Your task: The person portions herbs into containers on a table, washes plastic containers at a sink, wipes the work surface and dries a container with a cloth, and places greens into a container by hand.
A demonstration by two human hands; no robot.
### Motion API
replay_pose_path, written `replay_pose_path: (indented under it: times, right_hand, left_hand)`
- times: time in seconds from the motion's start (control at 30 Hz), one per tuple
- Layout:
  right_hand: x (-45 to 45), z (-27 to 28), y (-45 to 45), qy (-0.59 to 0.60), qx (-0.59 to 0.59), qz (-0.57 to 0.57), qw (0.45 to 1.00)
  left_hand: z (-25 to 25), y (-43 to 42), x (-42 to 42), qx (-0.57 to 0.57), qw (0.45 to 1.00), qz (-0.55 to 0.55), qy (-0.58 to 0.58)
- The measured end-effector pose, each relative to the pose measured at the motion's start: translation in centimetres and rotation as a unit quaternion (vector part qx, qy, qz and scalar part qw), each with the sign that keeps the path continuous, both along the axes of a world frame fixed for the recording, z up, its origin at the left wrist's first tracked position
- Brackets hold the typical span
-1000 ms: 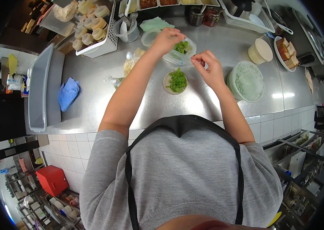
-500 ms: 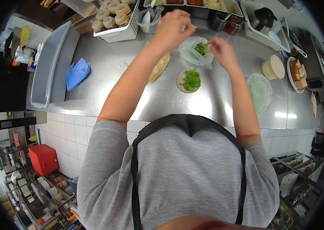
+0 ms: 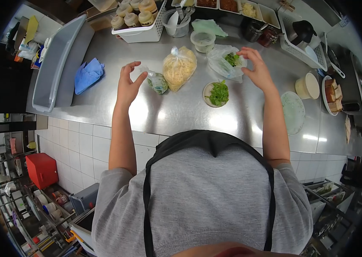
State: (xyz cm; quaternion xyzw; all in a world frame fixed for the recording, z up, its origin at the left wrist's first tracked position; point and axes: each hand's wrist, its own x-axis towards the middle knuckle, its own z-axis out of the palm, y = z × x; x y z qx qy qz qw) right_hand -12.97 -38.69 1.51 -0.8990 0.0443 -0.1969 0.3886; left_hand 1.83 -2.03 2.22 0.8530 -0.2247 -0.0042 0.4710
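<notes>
A commercial kitchen, judging by the long metal counter, squeeze bottles, bread and apron

Your shiny metal table has bright white glare spots. The middle looks clear to you, but straight lines bend near the edges and the corners go black.

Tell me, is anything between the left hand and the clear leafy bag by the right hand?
Yes. Straight across the counter from the left hand to the clear leafy bag, a small bag with green contents comes first, then a bigger yellow bag.
</notes>
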Motion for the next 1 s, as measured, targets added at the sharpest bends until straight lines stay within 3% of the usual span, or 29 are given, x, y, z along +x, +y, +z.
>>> replay_pose_path:
  times: [0.07, 0.13, 0.23, 0.33, 0.37, 0.43, 0.5, 0.7, 0.9, 1.0]
  right_hand:
    - [-0.2, 0.3, 0.7, -0.047, 0.040, 0.027, 0.998]
    - [-0.6, 0.0, 0.7, 0.029, 0.117, 0.018, 0.993]
    - [-1.2, -0.8, 0.3, 0.013, 0.122, 0.013, 0.992]
    - [-2.3, -1.4, 0.0, -0.001, 0.153, -0.009, 0.988]
    - [-2.9, -1.9, -0.2, 0.001, 0.154, -0.010, 0.988]
    - [-4.2, -2.9, -0.6, -0.003, 0.209, -0.055, 0.976]
    - [-5.4, -3.1, -0.5, 0.001, 0.216, -0.083, 0.973]
    - [-6.4, -5.0, 1.1, -0.012, 0.272, -0.094, 0.957]
    - [-5.7, -6.0, 6.0, -0.003, 0.293, -0.010, 0.956]
    - [-4.9, -5.4, 7.5, 0.000, 0.203, 0.006, 0.979]
  left_hand:
    - [-0.9, -0.7, -0.7, -0.003, 1.000, -0.005, 0.010]
    - [-0.8, -2.2, -1.3, -0.007, 1.000, -0.027, 0.001]
    - [0.1, -4.8, -2.5, -0.018, 0.988, -0.029, -0.153]
    - [1.2, -7.2, -4.0, -0.078, 0.980, -0.022, -0.183]
    - [0.8, -7.6, -4.2, -0.048, 0.977, -0.044, -0.204]
    - [-0.2, -9.0, -5.8, -0.077, 0.968, -0.141, -0.193]
    - [-0.6, -10.3, -8.3, 0.027, 0.956, -0.234, -0.174]
    - [-5.3, -13.4, -11.4, 0.124, 0.947, -0.282, -0.089]
    - [-7.0, -13.2, -10.4, 0.073, 0.960, -0.264, -0.058]
    - [-7.9, -12.9, -9.8, -0.002, 0.960, -0.279, 0.002]
